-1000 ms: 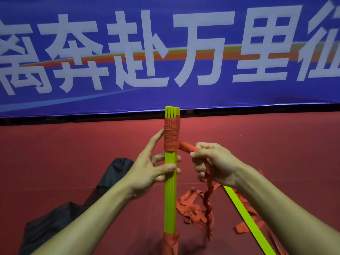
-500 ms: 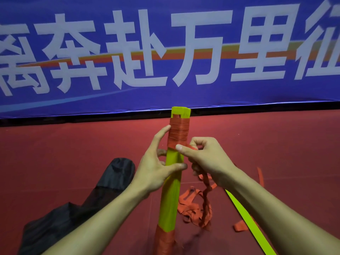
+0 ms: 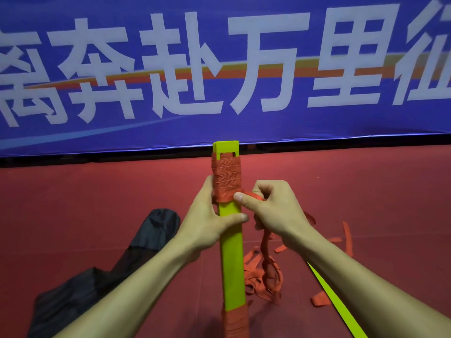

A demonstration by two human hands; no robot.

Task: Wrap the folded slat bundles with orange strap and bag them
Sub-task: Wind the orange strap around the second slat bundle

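A lime-green slat bundle [image 3: 231, 259] stands upright in front of me, its flat face toward the camera. Orange strap [image 3: 225, 178] is wound in several turns near its top, and more orange strap covers its lower end [image 3: 235, 320]. My left hand [image 3: 207, 215] grips the bundle just below the upper wrap, thumb across the front. My right hand [image 3: 273, 211] pinches the strap's free part at the bundle's right edge, thumb pressing on the wrap's lower edge. The loose strap tail [image 3: 267, 264] hangs from that hand to a heap on the floor.
A black bag [image 3: 136, 254] lies on the red floor [image 3: 97, 203] at the left. A single green slat [image 3: 339, 303] lies under my right forearm with orange strap pieces [image 3: 346, 237] scattered near it. A blue banner [image 3: 219, 69] with white characters stands behind.
The bundle has turned from edge-on to flat face toward me. My right hand has come in from the right to the bundle's edge, bringing the strap against the wrap.
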